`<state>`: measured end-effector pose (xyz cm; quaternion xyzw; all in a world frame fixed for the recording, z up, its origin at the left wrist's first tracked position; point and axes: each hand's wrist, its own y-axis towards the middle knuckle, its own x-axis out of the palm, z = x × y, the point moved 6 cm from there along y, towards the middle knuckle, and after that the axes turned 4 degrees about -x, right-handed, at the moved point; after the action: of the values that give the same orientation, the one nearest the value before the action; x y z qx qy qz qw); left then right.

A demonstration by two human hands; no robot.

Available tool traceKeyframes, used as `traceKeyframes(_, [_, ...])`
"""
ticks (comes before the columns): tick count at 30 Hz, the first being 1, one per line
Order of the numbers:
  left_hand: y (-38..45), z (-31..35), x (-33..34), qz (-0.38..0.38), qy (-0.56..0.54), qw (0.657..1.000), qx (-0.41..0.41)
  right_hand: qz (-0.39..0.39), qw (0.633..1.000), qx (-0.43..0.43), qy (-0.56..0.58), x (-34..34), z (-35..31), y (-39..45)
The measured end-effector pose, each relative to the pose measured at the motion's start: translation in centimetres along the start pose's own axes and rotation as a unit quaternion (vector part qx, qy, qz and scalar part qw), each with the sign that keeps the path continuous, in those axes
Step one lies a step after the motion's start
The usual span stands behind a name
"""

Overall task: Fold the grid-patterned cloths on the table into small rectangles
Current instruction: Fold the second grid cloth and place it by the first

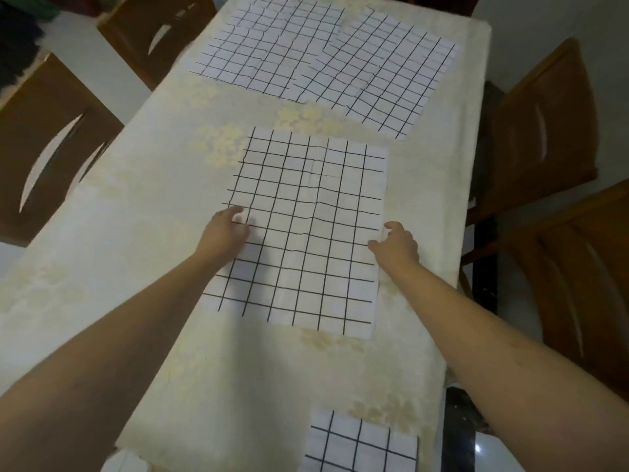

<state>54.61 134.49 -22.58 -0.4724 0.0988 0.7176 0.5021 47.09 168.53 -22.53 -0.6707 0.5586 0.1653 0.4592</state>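
Landmark: I take the middle cloth (306,229), spread flat on the table (163,233).
Left hand (226,229): I see it on the middle cloth's left edge, fingers curled at that edge; I cannot tell whether it pinches.
Right hand (396,245): at the middle cloth's right edge, fingers bent and loosely apart, touching the border.
Far cloths (323,59): two overlapping sheets beyond the middle cloth.
Folded cloth (360,444): nearer me than the middle cloth, a small rectangle.
Chairs (541,131): on both sides.

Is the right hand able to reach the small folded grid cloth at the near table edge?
Probably yes: the right hand holds nothing, and only bare cream tablecloth lies between it and the small folded grid cloth.
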Motion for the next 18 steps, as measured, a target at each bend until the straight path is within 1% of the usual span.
traceKeyframes(4, [2.9, -1.4, -1.3, 0.044, -0.103, 0.991, -0.074, 0.012, 0.993, 0.068, 0.095, 0.6, 0.7, 1.9])
traceKeyframes(6, [4.2, -1.9, -1.6, 0.039, -0.13, 0.983, -0.123, 0.019, 0.987, 0.087, 0.131, 0.9, 1.2, 2.7])
traceKeyframes(10, [6.0, -1.6, -1.4, -0.032, -0.041, 0.989, -0.141, 0.022, 0.976, 0.109, 0.187, 1.2, 1.4, 3.2])
traceKeyframes(12, [6.4, -1.6, -1.4, -0.048, -0.011, 0.987, -0.153, 0.013, 0.974, 0.121, 0.194, 1.3, 1.3, 3.4])
traceKeyframes(16, [6.7, -1.5, -1.2, -0.048, 0.014, 0.984, -0.169, -0.012, 0.954, 0.181, 0.239, 1.5, 1.2, 3.4])
traceKeyframes(18, [6.8, -1.6, -1.1, -0.037, -0.003, 0.985, -0.166, -0.015, 0.95, 0.186, 0.252, 1.5, 1.1, 3.3])
